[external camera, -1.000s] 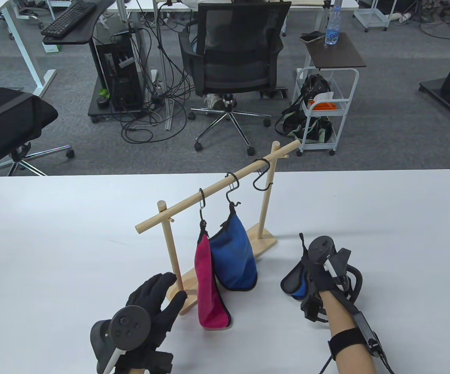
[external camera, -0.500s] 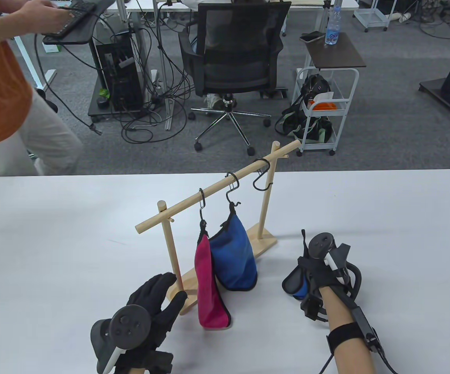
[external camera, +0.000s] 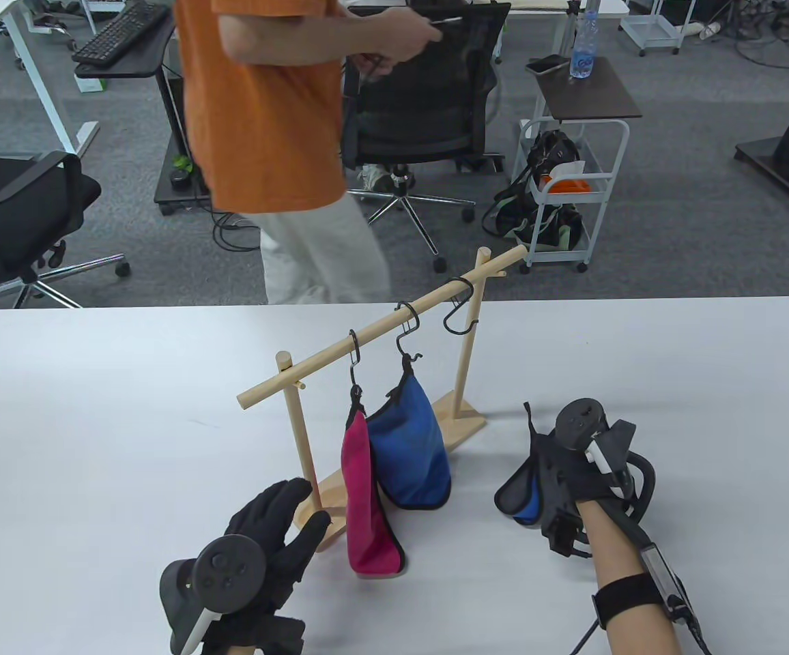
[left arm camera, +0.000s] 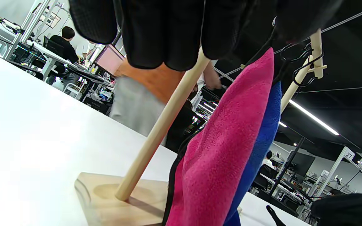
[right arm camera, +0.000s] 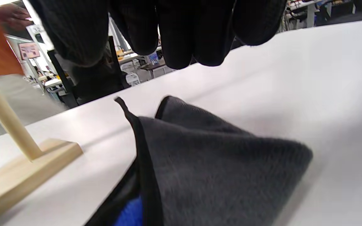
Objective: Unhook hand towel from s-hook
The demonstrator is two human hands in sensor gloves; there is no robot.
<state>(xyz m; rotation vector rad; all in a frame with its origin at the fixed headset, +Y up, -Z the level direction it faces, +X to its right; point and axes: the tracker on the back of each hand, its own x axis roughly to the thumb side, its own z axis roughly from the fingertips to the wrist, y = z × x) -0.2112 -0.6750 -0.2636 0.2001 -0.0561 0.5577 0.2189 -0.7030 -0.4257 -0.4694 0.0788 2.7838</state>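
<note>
A wooden rack (external camera: 381,329) stands mid-table with three black S-hooks. A pink towel (external camera: 366,508) hangs from the left hook (external camera: 354,361), and a blue towel (external camera: 411,450) from the middle hook (external camera: 407,334). The right hook (external camera: 459,315) is empty. My left hand (external camera: 289,508) rests open on the rack's base by the left post; the pink towel (left arm camera: 225,150) shows close by in the left wrist view. A dark grey towel (external camera: 517,488) with a blue lining lies on the table. My right hand (external camera: 555,471) is over it, fingers (right arm camera: 181,37) above the cloth (right arm camera: 218,163), not gripping.
A person in an orange shirt (external camera: 265,102) stands just beyond the table's far edge. Behind are an office chair (external camera: 422,102), a white cart (external camera: 572,198) and a side table with a bottle (external camera: 583,44). The white table (external camera: 94,423) spreads to both sides.
The person in orange walked from the far left to behind the table. My right hand shifted slightly right over the grey towel. My left hand and the rack stayed put.
</note>
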